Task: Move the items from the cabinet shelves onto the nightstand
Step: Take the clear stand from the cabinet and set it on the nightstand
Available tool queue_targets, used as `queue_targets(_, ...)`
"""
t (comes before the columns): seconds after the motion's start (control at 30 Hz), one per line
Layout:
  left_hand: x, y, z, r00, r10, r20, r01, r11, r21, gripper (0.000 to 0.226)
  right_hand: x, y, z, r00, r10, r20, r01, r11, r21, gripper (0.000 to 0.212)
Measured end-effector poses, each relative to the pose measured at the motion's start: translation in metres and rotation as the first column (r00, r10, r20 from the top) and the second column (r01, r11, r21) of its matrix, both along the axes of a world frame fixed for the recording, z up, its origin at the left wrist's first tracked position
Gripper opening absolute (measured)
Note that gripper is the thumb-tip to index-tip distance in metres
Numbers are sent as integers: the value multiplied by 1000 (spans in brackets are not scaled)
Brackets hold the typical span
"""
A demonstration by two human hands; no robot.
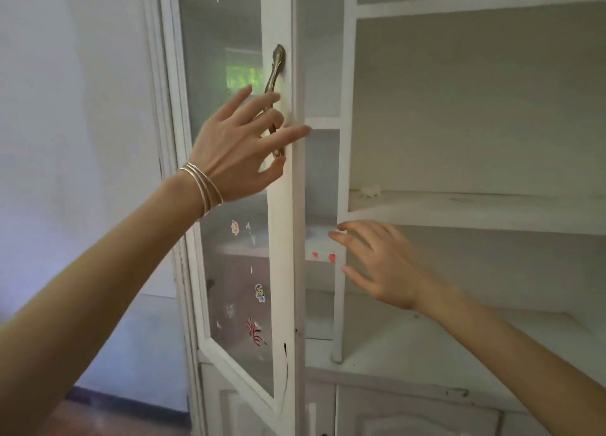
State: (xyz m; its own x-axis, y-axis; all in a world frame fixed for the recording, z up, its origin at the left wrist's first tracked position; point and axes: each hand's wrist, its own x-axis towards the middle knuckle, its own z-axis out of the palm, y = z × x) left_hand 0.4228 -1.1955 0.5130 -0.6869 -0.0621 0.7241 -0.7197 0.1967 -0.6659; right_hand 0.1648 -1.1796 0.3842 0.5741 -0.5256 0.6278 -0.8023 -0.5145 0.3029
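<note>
A small white lump (pixel 370 191) is seen at the middle shelf's (pixel 475 211) left end, above the nearer, empty, spread right hand (pixel 383 265); the left hand (pixel 239 147), fingers spread, is laid against the door handle (pixel 274 97), gripping nothing.

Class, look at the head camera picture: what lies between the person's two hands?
Head view: between the left hand and right hand stands the white wooden edge of the glass cabinet door, then a narrow white upright divider bearing two small red stickers.
</note>
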Motion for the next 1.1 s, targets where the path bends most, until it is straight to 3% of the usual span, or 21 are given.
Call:
queue_targets(0.3, 65, 62, -2, 993, 118, -6, -118, 993, 4, 46, 67, 36, 6, 983, 183, 6, -183, 983, -34, 48)
queue_targets(0.67, 170, 109, -11, 974, 217, -65, -212, 975, 71, 44, 170, 78, 6, 974, 227, 16, -227, 974, -28, 50)
queue_targets(0.9, 227, 123, -21, 970, 191, -154, -178, 980, 90, 45, 220, 102, 2, 967, 255, 19, -254, 966, -53, 48)
queue_targets(1.1, 282, 127, -25, 927, 357, -118, -350, 934, 78, 56, 256, 104, -3, 971, 241, 8, -240, 970, -45, 48)
